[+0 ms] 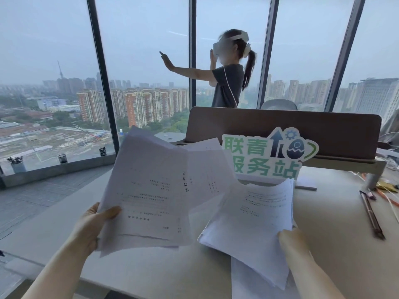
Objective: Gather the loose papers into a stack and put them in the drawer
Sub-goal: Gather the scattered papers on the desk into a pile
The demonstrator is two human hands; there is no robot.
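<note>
My left hand (92,225) grips a loose, creased bundle of white printed papers (149,190) by its lower left edge and holds it lifted above the desk (151,270). Sheets in that bundle fan out at different angles. My right hand (291,240) pinches the right edge of a thicker, tidier stack of printed sheets (252,214), tilted over the desk. One more sheet (254,281) lies flat under that stack at the desk's front edge. No drawer is in view.
A green and white sign (267,154) stands behind the papers, in front of a brown desk divider (280,126). Pens (371,214) and cables (388,190) lie at the right. A person wearing a headset (226,70) stands by the window beyond the divider.
</note>
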